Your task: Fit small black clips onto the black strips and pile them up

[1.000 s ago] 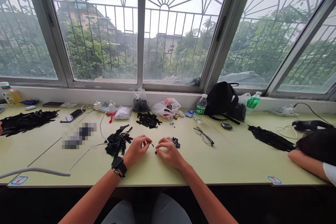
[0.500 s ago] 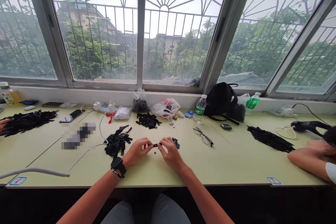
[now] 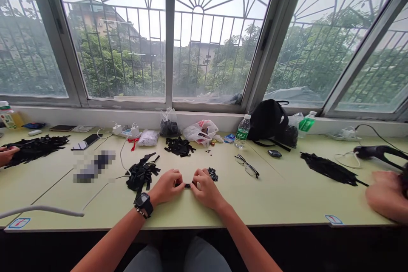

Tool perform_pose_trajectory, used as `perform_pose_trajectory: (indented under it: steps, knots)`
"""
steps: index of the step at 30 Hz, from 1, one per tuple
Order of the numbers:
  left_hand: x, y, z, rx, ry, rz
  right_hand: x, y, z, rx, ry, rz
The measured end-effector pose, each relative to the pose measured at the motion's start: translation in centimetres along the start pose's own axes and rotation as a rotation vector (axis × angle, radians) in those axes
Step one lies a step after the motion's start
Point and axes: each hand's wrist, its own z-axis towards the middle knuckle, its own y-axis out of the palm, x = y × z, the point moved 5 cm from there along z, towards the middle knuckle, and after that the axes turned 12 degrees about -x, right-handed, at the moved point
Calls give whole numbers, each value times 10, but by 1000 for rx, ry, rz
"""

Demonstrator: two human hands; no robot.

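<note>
Between both hands, close to the tabletop, a short black strip (image 3: 187, 185) is stretched. My left hand (image 3: 167, 186) is closed on the strip's left end, with a dark watch on that wrist. At the other end my right hand (image 3: 205, 189) grips it with bent fingers. Just behind my right hand lies a small pile of shiny dark pieces (image 3: 212, 174). A heap of loose black strips (image 3: 140, 175) is left of my left hand. Farther back sits a second heap of black strips (image 3: 179, 147). My fingers partly hide the strip's ends.
Glasses (image 3: 247, 166), a water bottle (image 3: 242, 131) and a black backpack (image 3: 268, 123) stand to the right. A white cable (image 3: 122, 159) runs along the left. Another person's hand (image 3: 9, 155) is at far left, and another person's arm (image 3: 387, 195) at far right.
Both hands have lowered slightly, and their fingers curl more around the strip. The small dark piece on the table below the strip no longer shows. The person at right has shifted their arm.
</note>
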Motion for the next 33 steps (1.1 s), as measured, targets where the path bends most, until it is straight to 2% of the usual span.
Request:
perform_pose_trajectory:
  steps: [8,13,17,21,26,33]
  knots:
    - [6,-2,-1,8,-9,73,-1,0,0,21,8,-72]
    - [16,-6,-3,-8,83,74,3,-3,0,91,58,-164]
    - [12,-2,-4,-49,88,110,24,-24,-3,168,81,-214]
    - [9,0,-4,-34,51,152,54,-47,-12,275,144,-169]
    - [8,-5,-4,41,-34,205,62,-43,-12,199,134,-145]
    - [5,-5,-5,56,-66,256,61,-39,15,81,160,-254]
